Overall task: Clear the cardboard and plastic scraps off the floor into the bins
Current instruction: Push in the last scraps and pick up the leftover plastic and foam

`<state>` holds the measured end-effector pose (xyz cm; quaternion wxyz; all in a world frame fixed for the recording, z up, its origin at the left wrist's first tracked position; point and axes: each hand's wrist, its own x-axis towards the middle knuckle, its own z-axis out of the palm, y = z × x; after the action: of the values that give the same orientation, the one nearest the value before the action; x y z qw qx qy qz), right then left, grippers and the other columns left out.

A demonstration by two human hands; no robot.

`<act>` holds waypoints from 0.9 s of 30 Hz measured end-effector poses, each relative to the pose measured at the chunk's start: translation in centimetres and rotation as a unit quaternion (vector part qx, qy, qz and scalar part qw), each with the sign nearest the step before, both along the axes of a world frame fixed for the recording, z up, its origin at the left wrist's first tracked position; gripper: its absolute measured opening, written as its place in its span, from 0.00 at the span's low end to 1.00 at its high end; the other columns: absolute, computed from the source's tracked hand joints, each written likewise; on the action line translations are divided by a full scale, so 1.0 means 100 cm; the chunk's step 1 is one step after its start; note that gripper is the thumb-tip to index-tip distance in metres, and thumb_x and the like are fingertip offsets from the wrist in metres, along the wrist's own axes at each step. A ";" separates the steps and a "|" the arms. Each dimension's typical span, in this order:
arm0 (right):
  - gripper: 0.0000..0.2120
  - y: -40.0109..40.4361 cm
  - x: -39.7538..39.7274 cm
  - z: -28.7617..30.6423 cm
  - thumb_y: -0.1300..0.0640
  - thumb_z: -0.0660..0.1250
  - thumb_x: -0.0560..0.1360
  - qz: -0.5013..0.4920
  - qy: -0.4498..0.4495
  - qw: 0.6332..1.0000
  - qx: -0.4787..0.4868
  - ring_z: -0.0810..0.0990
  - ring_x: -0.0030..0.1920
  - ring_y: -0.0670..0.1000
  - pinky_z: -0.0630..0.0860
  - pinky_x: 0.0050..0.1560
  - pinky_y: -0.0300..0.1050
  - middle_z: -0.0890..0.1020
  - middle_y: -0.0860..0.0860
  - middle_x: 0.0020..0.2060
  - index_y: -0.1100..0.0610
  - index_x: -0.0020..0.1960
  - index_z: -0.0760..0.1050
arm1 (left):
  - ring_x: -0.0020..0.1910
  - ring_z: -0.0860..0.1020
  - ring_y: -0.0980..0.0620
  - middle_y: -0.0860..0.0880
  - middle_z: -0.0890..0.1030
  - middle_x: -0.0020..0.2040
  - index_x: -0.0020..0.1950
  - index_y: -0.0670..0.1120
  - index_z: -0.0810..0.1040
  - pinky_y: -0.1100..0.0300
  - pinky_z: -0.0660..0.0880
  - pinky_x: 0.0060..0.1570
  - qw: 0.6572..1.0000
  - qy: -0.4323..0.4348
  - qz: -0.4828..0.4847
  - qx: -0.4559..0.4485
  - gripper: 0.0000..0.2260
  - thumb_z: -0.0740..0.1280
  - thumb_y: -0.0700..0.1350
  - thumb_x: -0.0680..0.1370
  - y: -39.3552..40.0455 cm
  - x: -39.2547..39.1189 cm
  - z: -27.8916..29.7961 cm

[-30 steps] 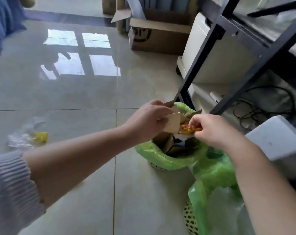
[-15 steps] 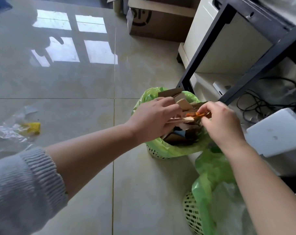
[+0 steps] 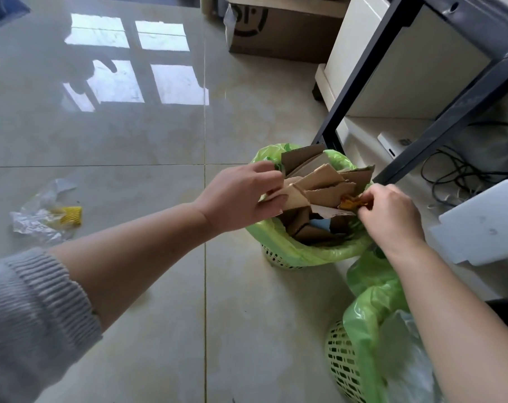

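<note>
— Hands?
— My left hand (image 3: 241,196) grips a cardboard scrap (image 3: 293,196) over the far bin (image 3: 314,254); my right hand (image 3: 389,210) pinches an orange scrap (image 3: 350,203).
— Floor?
— Plastic scrap (image 3: 43,218) left, well apart.

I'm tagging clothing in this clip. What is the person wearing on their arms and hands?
The left arm has a grey ribbed knit sleeve pushed up, leaving the forearm bare. The right arm shows no sleeve in view. Both the left hand and right hand are bare: no gloves, rings or watch visible.
</note>
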<state>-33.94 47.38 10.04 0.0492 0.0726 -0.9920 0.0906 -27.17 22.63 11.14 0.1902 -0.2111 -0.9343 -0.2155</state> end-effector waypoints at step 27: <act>0.09 -0.143 0.053 0.064 0.52 0.62 0.76 0.342 0.078 0.916 -0.194 0.75 0.35 0.49 0.74 0.37 0.45 0.76 0.47 0.38 0.56 0.47 0.77 | 0.41 0.80 0.51 0.53 0.78 0.41 0.52 0.45 0.81 0.68 0.71 0.38 0.960 -0.179 0.212 0.034 0.09 0.67 0.48 0.76 -0.145 0.039 0.031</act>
<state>-28.61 33.05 16.43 0.1058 0.4038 -0.8622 0.2869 -23.23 8.09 14.26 0.0681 0.0403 -0.9684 -0.2365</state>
